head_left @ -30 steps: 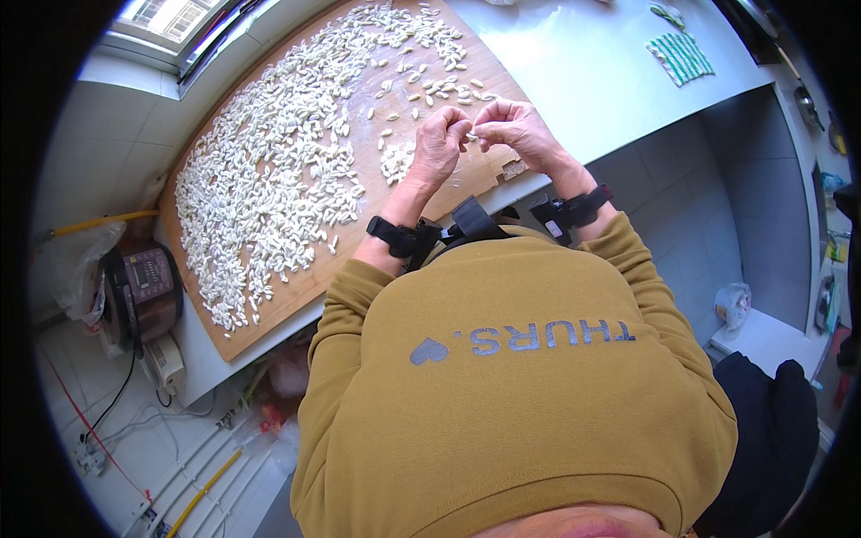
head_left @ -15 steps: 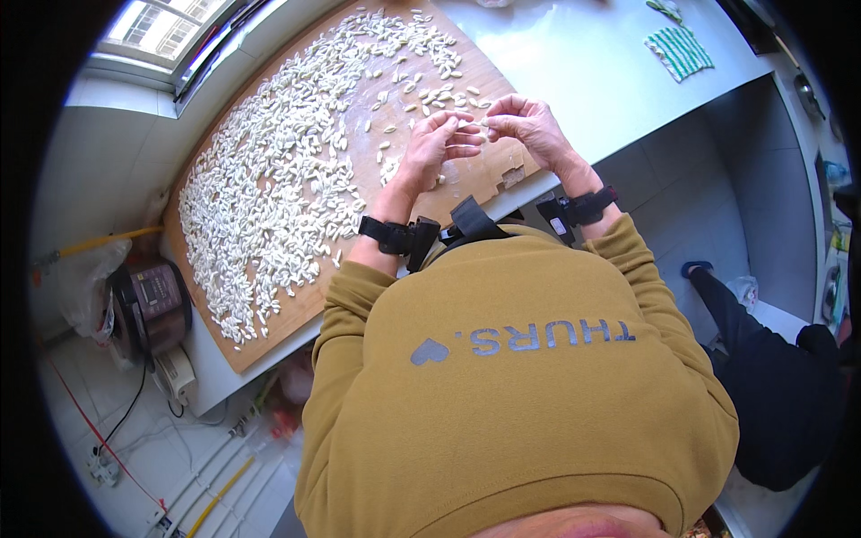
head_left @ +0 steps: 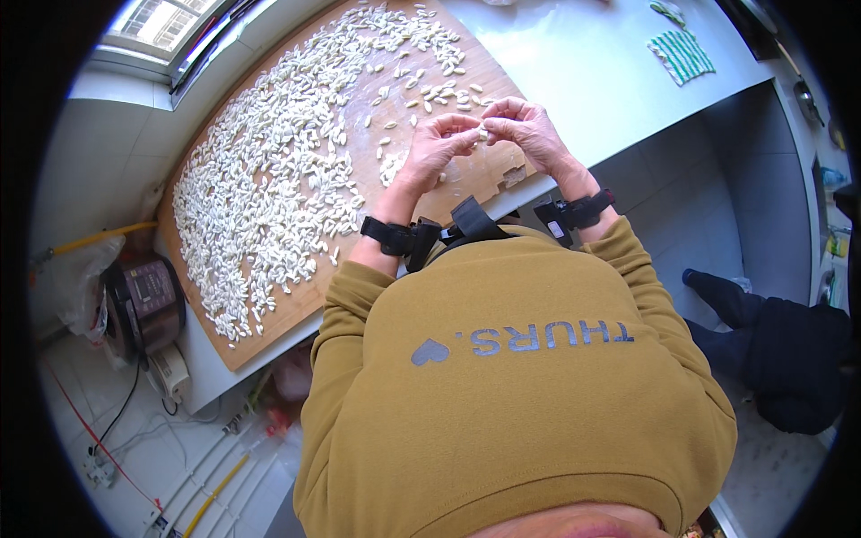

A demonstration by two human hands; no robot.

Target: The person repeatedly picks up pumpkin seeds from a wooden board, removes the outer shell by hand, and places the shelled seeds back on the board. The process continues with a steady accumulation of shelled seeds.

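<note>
Over the near right part of a wooden board (head_left: 350,229), my left hand (head_left: 438,151) and my right hand (head_left: 529,134) meet at the fingertips. Both are closed in a pinch on one small pale dough piece (head_left: 483,134), partly hidden by the fingers. Many white, spindle-shaped dough pieces (head_left: 260,170) cover the left and far side of the board. A few more lie loose just beyond my hands and beside my left wrist. A dusting of flour shows on the bare wood.
A white countertop (head_left: 574,72) carries a green-striped cloth (head_left: 680,56) at the far right. A dark rice cooker (head_left: 148,300) stands left of the board. At the right, another person in dark clothes (head_left: 794,359) is partly in view. A window (head_left: 161,27) is at the far left.
My left fingers, spread a little before, have curled in toward the right fingertips around the dough piece. The other person at the right has shifted position.
</note>
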